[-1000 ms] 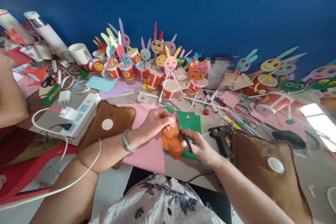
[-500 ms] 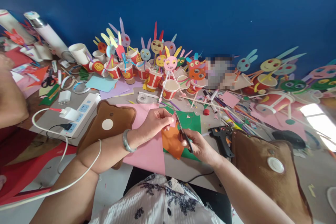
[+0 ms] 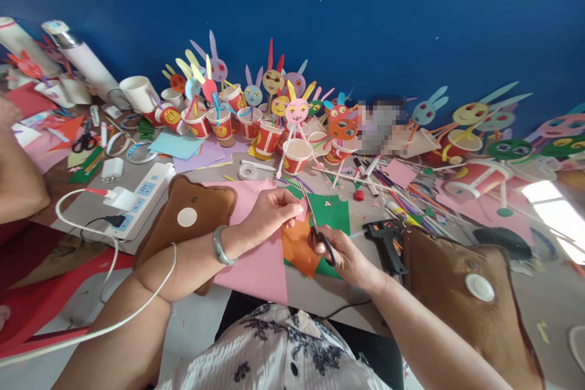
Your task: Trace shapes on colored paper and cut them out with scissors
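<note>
My left hand (image 3: 280, 210) pinches a small piece of pink paper (image 3: 302, 209) between thumb and fingers. Black-handled scissors (image 3: 322, 237) are gripped in my right hand (image 3: 340, 251), their blades pointing up and away, close beside the pink piece. Whether the blades touch the paper I cannot tell. Beneath both hands lie an orange sheet (image 3: 299, 253) and a green sheet (image 3: 337, 210). A larger pink sheet (image 3: 260, 271) is spread under my left wrist.
Red and white paper cups (image 3: 297, 158) with paper rabbit figures line the blue wall. A black glue gun (image 3: 387, 247) lies right of my right hand, near a brown cushion (image 3: 461, 286). Another brown cushion (image 3: 201, 207) and a power strip (image 3: 146, 195) are left. A person's arm (image 3: 22, 164) shows far left.
The scissors have shifted very slightly in my right hand, their blades a little different in angle. My left hand keeps its hold on the pink paper.
</note>
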The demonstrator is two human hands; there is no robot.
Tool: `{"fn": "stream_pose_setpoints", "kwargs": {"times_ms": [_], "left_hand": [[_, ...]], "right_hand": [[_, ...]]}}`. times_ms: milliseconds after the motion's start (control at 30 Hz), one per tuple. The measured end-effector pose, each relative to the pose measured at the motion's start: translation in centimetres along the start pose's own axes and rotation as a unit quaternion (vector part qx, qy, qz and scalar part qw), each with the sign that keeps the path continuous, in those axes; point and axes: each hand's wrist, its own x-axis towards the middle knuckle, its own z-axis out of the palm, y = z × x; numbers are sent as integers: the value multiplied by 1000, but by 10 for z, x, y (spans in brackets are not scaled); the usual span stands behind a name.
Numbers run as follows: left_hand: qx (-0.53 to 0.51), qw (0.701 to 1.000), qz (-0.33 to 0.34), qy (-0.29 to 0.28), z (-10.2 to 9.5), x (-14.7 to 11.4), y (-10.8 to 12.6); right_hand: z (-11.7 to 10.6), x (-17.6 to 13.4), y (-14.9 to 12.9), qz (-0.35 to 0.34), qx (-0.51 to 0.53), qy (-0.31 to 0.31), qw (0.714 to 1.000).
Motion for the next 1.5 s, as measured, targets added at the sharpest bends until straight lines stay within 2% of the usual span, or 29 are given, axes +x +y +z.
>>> {"fn": "stream_pose_setpoints", "kwargs": {"times_ms": [267, 467, 567, 667, 833, 900, 1033, 1100, 1200, 1300, 1500], "left_hand": [[2, 1000, -6, 2, 1, -1, 1], [-7, 998, -55, -14, 3, -3, 1], [-14, 996, -81, -37, 6, -3, 1], [-38, 993, -93, -68, 8, -2, -1], [-78, 973, -155, -149, 7, -1, -3], [-82, 962, -181, -189, 6, -2, -3], [-83, 932, -227, -269, 4, -2, -1], [-71, 918, -241, -307, 4, -3, 1], [-57, 902, -246, -350, 3, -4, 2], [-64, 893, -248, -370, 1, -4, 1], [-69, 893, -253, -367, 1, -3, -2]], "right_hand": [[2, -1, 2, 14, 42, 39, 998], [2, -1, 4, 12, 141, 156, 977], [2, -1, 6, 25, 177, 185, 966], [3, 0, 10, 33, 209, 189, 959], [2, 1, 20, 44, 287, 212, 933], [1, 0, 21, 49, 306, 182, 933], [-3, -3, 15, 24, 326, 42, 944], [-4, -4, 12, 10, 322, -1, 947], [-7, -6, 9, -10, 308, -26, 951], [-7, -6, 10, -22, 309, -38, 950], [-7, -5, 6, -33, 297, -31, 954]]}}
